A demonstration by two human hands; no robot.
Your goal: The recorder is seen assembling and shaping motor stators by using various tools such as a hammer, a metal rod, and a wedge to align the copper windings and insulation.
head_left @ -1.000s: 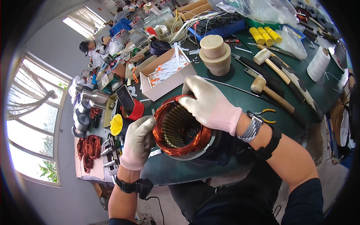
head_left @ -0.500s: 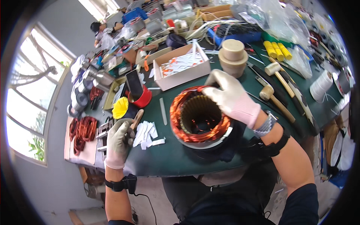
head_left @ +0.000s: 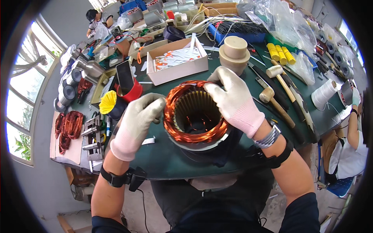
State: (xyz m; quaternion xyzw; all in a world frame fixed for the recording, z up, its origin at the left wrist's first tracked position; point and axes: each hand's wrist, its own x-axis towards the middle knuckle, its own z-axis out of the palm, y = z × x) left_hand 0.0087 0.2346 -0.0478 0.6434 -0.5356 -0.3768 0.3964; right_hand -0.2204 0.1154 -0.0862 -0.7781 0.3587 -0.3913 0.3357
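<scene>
A motor stator [head_left: 196, 138] stands upright on the green bench in front of me, its copper windings [head_left: 171, 126] forming a thick ring around the slotted, hollow bore. My right hand [head_left: 235, 99], in a white glove with a pink cuff, has its thumb and fingers closed on the far right rim of the windings. Close to the ring's left side is my left hand [head_left: 136, 118], gloved alike, with curled fingers; whatever they may hold is hidden. A white paper slip [head_left: 149, 140] lies between that hand and the stator.
Behind the stator are an open carton [head_left: 176, 70] of white strips and a stacked beige cylinder [head_left: 234, 54]. Mallets [head_left: 268, 94] lie to the right, near a white thread spool [head_left: 324, 94]. Copper coils [head_left: 70, 128] rest at left. Another person's arm [head_left: 353, 124] reaches in at far right.
My left hand has moved right and up, from beside a wooden-handled tool to the stator's left side; that tool no longer shows. My right hand stays at the windings. The view has shifted slightly.
</scene>
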